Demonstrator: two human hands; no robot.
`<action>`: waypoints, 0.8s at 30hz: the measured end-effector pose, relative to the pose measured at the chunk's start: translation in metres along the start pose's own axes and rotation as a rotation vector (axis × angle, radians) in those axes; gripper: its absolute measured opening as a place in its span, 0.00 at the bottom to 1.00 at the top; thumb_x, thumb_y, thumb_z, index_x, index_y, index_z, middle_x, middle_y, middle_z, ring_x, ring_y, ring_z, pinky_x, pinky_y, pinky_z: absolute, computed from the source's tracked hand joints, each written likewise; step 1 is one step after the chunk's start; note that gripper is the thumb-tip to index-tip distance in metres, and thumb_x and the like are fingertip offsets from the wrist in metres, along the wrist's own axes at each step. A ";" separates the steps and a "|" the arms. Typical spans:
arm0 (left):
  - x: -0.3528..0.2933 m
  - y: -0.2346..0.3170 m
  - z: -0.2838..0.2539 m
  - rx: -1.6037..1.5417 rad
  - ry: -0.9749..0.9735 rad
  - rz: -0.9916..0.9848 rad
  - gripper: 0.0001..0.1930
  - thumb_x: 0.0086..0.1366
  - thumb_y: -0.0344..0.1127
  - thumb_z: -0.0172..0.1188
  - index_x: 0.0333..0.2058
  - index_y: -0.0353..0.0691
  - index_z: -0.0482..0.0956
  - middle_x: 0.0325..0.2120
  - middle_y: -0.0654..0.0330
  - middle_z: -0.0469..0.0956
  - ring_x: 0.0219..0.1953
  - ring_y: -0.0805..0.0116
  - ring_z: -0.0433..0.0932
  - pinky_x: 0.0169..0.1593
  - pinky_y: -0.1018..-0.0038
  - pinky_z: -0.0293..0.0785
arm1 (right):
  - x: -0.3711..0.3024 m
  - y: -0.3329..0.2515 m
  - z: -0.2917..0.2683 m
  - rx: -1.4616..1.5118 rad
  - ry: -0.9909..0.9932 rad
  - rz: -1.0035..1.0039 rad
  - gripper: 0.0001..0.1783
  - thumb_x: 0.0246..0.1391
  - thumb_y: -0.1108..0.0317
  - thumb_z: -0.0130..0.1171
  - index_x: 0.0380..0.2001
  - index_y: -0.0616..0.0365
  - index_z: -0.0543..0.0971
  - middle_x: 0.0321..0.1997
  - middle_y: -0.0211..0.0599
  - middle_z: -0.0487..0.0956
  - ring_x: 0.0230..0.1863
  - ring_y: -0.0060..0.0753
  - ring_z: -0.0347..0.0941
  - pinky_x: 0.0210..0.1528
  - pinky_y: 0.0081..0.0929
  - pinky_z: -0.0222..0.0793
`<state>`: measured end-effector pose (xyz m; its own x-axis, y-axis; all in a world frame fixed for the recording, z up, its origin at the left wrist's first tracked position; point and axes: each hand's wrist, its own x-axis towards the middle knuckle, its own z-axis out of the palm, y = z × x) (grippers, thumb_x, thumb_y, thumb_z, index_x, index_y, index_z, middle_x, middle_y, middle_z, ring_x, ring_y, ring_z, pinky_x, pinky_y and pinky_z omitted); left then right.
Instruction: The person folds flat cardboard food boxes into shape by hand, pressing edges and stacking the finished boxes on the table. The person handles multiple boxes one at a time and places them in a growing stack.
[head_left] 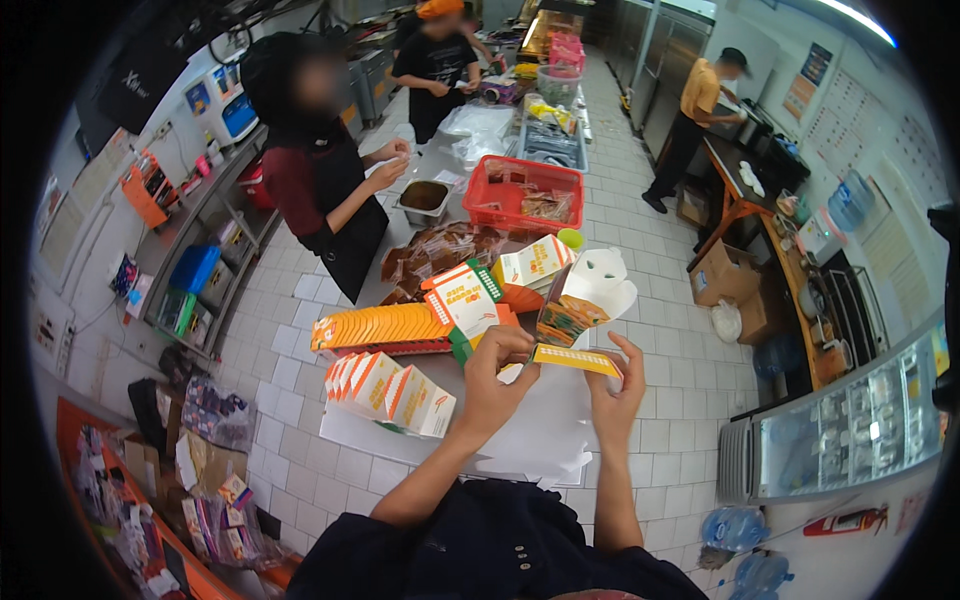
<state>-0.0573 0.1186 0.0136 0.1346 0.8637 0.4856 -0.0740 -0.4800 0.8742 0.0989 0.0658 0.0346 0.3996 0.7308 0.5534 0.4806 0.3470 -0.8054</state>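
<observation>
A yellow-and-white printed cardboard food carton (578, 361) is held edge-on between my two hands above the near end of the table. My left hand (498, 378) pinches its left end, and my right hand (613, 392) grips the right end. Just beyond is an open carton (606, 277) with white flaps and a food picture; whether it joins the held piece I cannot tell. To the left lie a row of nested orange cartons (385, 328) and several white-and-orange cartons (385, 390). Another printed carton (465, 300) leans behind my left hand.
Beyond the cartons are brown plastic-wrapped packets (440, 255), a red crate (525, 195) and a metal pan (425, 200). A person in a black apron (325, 190) stands at the table's left side. Others work farther back. A glass-door fridge (850, 425) is at right.
</observation>
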 end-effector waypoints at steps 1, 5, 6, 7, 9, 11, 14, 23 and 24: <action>-0.002 -0.005 0.008 -0.188 0.067 -0.100 0.09 0.70 0.25 0.61 0.46 0.36 0.74 0.47 0.56 0.79 0.47 0.62 0.82 0.51 0.65 0.77 | -0.001 -0.002 0.013 0.066 0.045 -0.022 0.25 0.54 0.79 0.70 0.55 0.62 0.77 0.56 0.46 0.79 0.51 0.35 0.79 0.55 0.34 0.74; -0.014 -0.025 0.028 -0.013 0.187 0.013 0.13 0.73 0.24 0.56 0.53 0.36 0.72 0.48 0.53 0.77 0.52 0.64 0.78 0.58 0.66 0.73 | -0.021 -0.003 0.041 0.279 0.060 -0.015 0.17 0.59 0.79 0.62 0.52 0.63 0.76 0.52 0.43 0.77 0.50 0.35 0.73 0.58 0.35 0.67; -0.012 -0.030 0.024 -0.008 0.260 -0.006 0.14 0.73 0.24 0.56 0.55 0.35 0.71 0.49 0.52 0.76 0.53 0.63 0.77 0.60 0.65 0.72 | -0.020 0.004 0.036 0.080 0.023 -0.012 0.17 0.60 0.77 0.63 0.52 0.61 0.76 0.50 0.41 0.79 0.49 0.36 0.74 0.58 0.37 0.66; -0.009 -0.032 0.018 -0.012 0.364 -0.110 0.16 0.73 0.24 0.56 0.57 0.35 0.70 0.49 0.52 0.76 0.53 0.63 0.76 0.61 0.65 0.71 | -0.017 0.011 0.024 -0.139 -0.051 -0.070 0.17 0.61 0.75 0.64 0.52 0.60 0.77 0.47 0.40 0.80 0.48 0.36 0.75 0.59 0.39 0.65; -0.006 -0.028 0.004 -0.124 0.220 -0.148 0.23 0.73 0.30 0.60 0.64 0.36 0.68 0.56 0.51 0.75 0.59 0.59 0.75 0.63 0.63 0.70 | -0.010 0.025 -0.001 -0.437 -0.139 -0.156 0.17 0.61 0.72 0.66 0.53 0.58 0.77 0.42 0.38 0.82 0.46 0.40 0.76 0.58 0.43 0.64; -0.002 -0.018 -0.007 0.022 0.081 -0.079 0.27 0.73 0.34 0.62 0.67 0.36 0.67 0.59 0.52 0.75 0.62 0.57 0.74 0.64 0.62 0.69 | -0.001 0.034 -0.018 -0.589 -0.163 -0.226 0.18 0.60 0.71 0.67 0.52 0.58 0.78 0.35 0.39 0.82 0.43 0.45 0.76 0.55 0.44 0.64; 0.006 0.002 -0.018 0.542 -0.268 0.210 0.27 0.64 0.37 0.73 0.59 0.39 0.77 0.56 0.54 0.79 0.64 0.55 0.73 0.63 0.57 0.69 | 0.007 0.030 -0.029 -0.499 -0.432 -0.187 0.30 0.61 0.68 0.68 0.65 0.56 0.72 0.35 0.38 0.84 0.42 0.43 0.78 0.57 0.46 0.63; 0.029 0.017 -0.013 0.586 -0.493 0.394 0.05 0.61 0.28 0.69 0.36 0.38 0.85 0.33 0.57 0.82 0.39 0.55 0.82 0.45 0.65 0.75 | 0.003 -0.001 -0.020 -0.475 -0.212 -0.352 0.44 0.51 0.68 0.77 0.71 0.56 0.70 0.41 0.39 0.86 0.45 0.43 0.81 0.64 0.44 0.63; 0.032 0.018 -0.017 0.590 -0.411 0.413 0.05 0.61 0.27 0.69 0.36 0.38 0.85 0.33 0.58 0.81 0.40 0.55 0.82 0.45 0.64 0.76 | 0.001 -0.003 -0.020 -0.569 -0.083 -0.466 0.44 0.50 0.69 0.78 0.70 0.56 0.71 0.42 0.40 0.86 0.45 0.43 0.82 0.65 0.44 0.64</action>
<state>-0.0712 0.1403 0.0450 0.5688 0.5305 0.6285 0.3190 -0.8466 0.4260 0.1138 0.0542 0.0417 0.0060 0.6320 0.7750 0.9255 0.2899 -0.2436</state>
